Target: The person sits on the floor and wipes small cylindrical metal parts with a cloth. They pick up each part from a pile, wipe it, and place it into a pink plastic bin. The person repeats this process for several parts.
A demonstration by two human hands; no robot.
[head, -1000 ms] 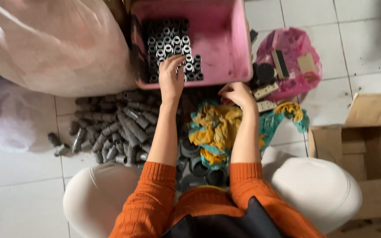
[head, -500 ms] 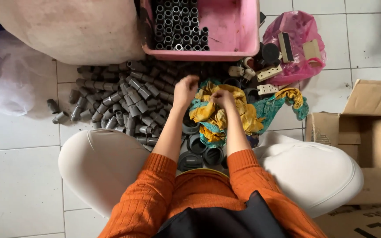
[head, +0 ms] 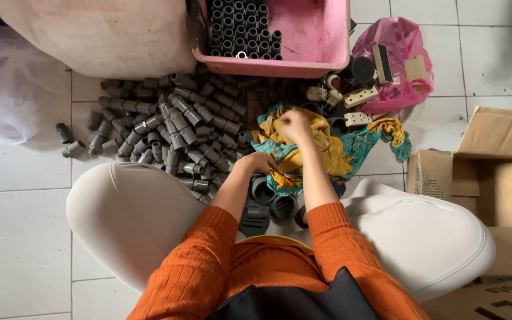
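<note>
Since half a second ago we have drawn our left hand (head: 260, 162) back from beside the right and down toward our body, so it now sits curled at the near edge of the yellow and teal cloth (head: 303, 155), just above the dark round caps (head: 268, 204) that lie on the floor between our knees; whether its fingers pinch anything we cannot tell. Our right hand (head: 294, 124) has stayed on top of the cloth, fingers gathered and pressed together into a loose fist on the yellow folds, though what they pinch, if anything, is hidden. The cloth lies bunched on the tiled floor (head: 18, 213), under the right hand and just right of the left, with a teal and yellow end trailing off to the right. To the left of both hands spreads the heap of grey pipe fittings (head: 167, 130), touching the cloth's left edge. Beyond the hands stands the pink tub (head: 315, 41), with rows of fittings packed upright in its left part. Right of the tub, beyond the right hand, a pink plastic bag (head: 401, 56) holds a few small flat pieces. Well to the right of the hands sits an open cardboard box (head: 493, 178).
</note>
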